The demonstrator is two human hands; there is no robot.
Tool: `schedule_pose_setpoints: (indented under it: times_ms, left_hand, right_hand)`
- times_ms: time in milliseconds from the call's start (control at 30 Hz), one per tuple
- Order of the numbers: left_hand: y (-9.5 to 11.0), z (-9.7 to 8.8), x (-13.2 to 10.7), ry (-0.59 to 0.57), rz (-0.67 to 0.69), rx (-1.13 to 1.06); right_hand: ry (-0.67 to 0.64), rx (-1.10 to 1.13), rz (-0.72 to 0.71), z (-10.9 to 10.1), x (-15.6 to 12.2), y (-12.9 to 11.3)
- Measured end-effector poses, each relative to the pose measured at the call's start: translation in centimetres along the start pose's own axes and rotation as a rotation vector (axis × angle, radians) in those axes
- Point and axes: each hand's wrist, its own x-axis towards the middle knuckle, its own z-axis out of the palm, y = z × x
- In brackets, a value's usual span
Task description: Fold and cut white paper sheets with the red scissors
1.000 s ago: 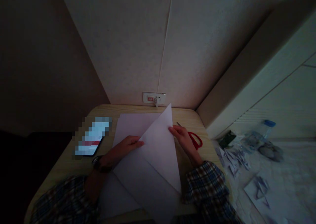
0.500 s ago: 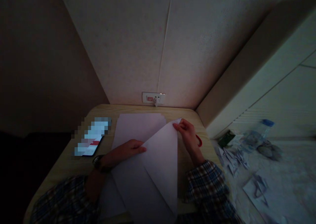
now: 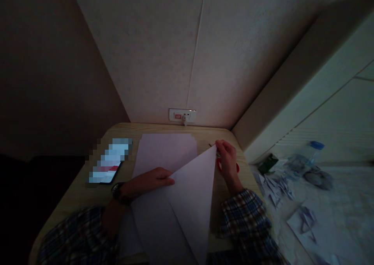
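Note:
A white sheet of paper (image 3: pixel 187 195) lies partly folded on a small wooden table (image 3: pixel 76 191), one corner raised into a triangular flap. My left hand (image 3: pixel 154 178) rests on the sheet at the fold line, fingers flat and stretched out. My right hand (image 3: pixel 227 159) pinches the flap's top corner near the table's right side. More white sheets (image 3: pixel 163 148) lie flat beneath, toward the wall. Red-handled scissors (image 3: pixel 237 167) are mostly hidden behind my right hand.
A phone (image 3: pixel 109 163) with a lit screen lies at the table's left. A wall socket (image 3: pixel 181 115) sits behind the table. To the right, a pale surface holds folded paper pieces (image 3: pixel 274 187), a dark packet (image 3: pixel 268 163) and a plastic bottle (image 3: pixel 306 156).
My right hand slid up the raised flap's edge to its corner, then carried it right and down toward the table. My left hand stayed on the fold.

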Motion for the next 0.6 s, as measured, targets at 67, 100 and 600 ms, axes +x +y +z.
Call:
schedule_pose_setpoints:
  times_ms: [67,100,600]
  left_hand:
    - [0.1,0.1,0.0,0.015,-0.006,-0.029]
    - [0.2,0.1,-0.1,0.051,-0.016,-0.052]
    - [-0.1,-1.6,-0.4,0.979,0.119,-0.318]
  right_hand:
    - [-0.034,0.032,0.021,0.0,0.0,0.1]
    - [-0.092,0.069,0.045,0.0,-0.1,0.2]
    - [-0.501,-0.135,0.138,0.0,-0.7,-1.4]
